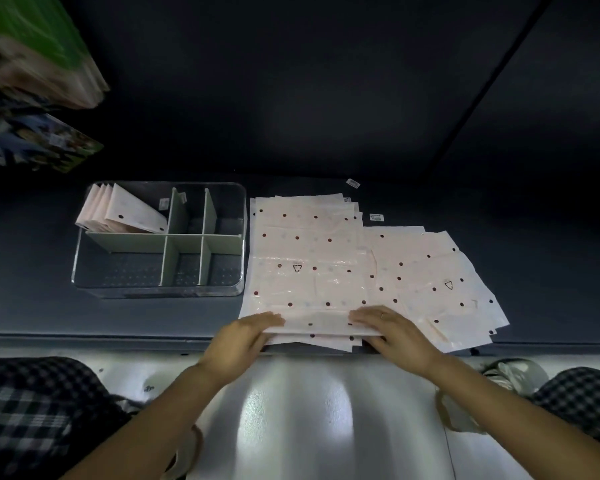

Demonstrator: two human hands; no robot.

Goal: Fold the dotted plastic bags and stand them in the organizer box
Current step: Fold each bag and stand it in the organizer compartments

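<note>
Both hands, the left hand (pixel 246 336) and the right hand (pixel 392 329), lie flat with open grip on the near folded edge of the top dotted bag (pixel 305 258). This bag rests on a stack on the dark worktop (pixel 534 265). Beyond and left of the grip stands the clear organizer box (pixel 160 289) (several folded bags (pixel 118 213) lean in its far left compartment)

dark shelf (pixel 32 271) | organizer box (pixel 158 289) | dotted bags (pixel 305 251) | labels (pixel 376 217)

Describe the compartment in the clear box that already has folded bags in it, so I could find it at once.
On the dark shelf, left of the flat dotted bags, stands a clear organizer box with pale dividers. Look at its far left compartment: several folded bags lean there. It alone holds bags, and it is wider than its far-row neighbours.
</note>
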